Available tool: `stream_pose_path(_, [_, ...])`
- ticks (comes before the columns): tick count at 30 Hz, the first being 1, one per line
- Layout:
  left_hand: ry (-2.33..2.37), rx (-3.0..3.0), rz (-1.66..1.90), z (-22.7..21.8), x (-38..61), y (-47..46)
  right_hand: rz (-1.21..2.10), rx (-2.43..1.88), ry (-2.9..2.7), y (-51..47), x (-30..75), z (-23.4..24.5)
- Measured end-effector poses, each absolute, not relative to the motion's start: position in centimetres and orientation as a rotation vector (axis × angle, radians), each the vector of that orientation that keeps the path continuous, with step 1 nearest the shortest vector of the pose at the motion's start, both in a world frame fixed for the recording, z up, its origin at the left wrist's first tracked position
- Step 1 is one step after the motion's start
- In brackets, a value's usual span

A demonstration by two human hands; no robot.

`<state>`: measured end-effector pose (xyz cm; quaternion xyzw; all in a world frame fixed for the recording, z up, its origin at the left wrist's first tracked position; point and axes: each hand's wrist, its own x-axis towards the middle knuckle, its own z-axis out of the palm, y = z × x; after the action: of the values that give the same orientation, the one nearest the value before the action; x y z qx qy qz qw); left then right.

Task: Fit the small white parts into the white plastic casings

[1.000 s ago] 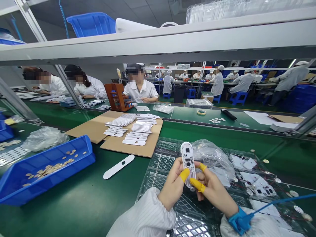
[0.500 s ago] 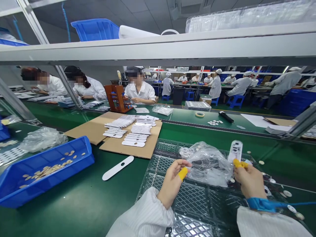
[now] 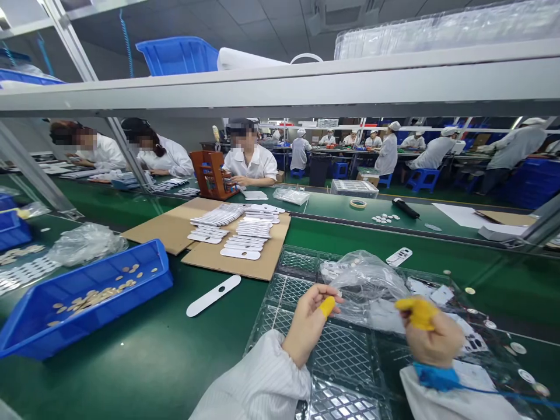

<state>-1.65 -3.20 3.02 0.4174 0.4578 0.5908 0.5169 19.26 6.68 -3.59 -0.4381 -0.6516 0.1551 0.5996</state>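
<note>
My left hand (image 3: 308,326) hovers over a clear plastic grid tray (image 3: 280,303), its fingers curled in, a yellow cot on the thumb, nothing visible in it. My right hand (image 3: 431,335) is raised to the right with its yellow-capped fingers bent together and empty; a blue wrist strap (image 3: 433,376) sits on that wrist. Between the hands lies a crumpled clear bag (image 3: 367,280) of small parts. A white oblong device part (image 3: 399,256) lies on the green belt (image 3: 175,361) beyond the tray.
A blue bin (image 3: 26,332) with gold discs stands at left. A white oval cover (image 3: 213,296) lies on the belt, and cardboard (image 3: 258,265) carries stacked covers. Small round discs (image 3: 518,348) and circuit pieces lie at right. Other people work across the line under a grey shelf (image 3: 280,87).
The white part left my right hand and now lies on the belt beyond the tray. My right hand drew back towards me; my left hand stayed over the tray.
</note>
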Motion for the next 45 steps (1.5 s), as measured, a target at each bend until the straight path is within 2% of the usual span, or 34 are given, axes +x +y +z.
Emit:
stream_pose_path(5, [1.271,1.078,1.52,3.8,-3.6,-2.9,0.332,-0.968,-2.047,6.7,14.8,-5.4])
stream_pose_path(8, [1.621,1.265,1.546,4.6,-8.0,-3.3,0.257,-1.089,-2.162,7.7,13.9,-6.6])
stream_pose_path(10, [1.973,1.353,1.469,4.6,-11.8,-4.2,0.219,-1.16,-2.23,8.0,14.0,-7.2])
stream_pose_path(15, [2.458,1.217,1.227,2.3,-19.6,-7.9,0.196,-1.284,-2.341,9.5,14.1,-7.5])
stream_pose_path(23, [2.602,1.199,0.863,-0.2,-20.7,-10.7,0.355,-1.292,-2.266,11.1,13.7,-5.8])
stream_pose_path(26, [2.547,1.171,0.847,1.1,-20.0,-10.7,0.46,-1.34,-2.073,10.2,13.9,-5.0])
stream_pose_path(30, [2.214,1.306,0.926,4.7,-16.8,-10.3,0.73,-1.29,-1.868,8.8,14.3,-3.6])
stream_pose_path(33, [1.812,1.42,1.005,7.0,-12.3,-9.0,1.005,-1.179,-1.747,7.5,14.5,-3.0])
stream_pose_path(35, [1.36,1.337,1.082,7.4,-8.9,-7.6,1.157,-1.132,-1.653,6.5,14.7,-3.0])
stream_pose_path(38, [1.161,1.024,1.159,6.1,-4.3,-4.8,1.304,-1.065,-1.528,5.2,15.2,-3.2])
stream_pose_path(45, [1.164,0.892,1.256,0.8,0.6,-1.9,1.417,-0.928,-1.347,3.8,15.1,-3.3])
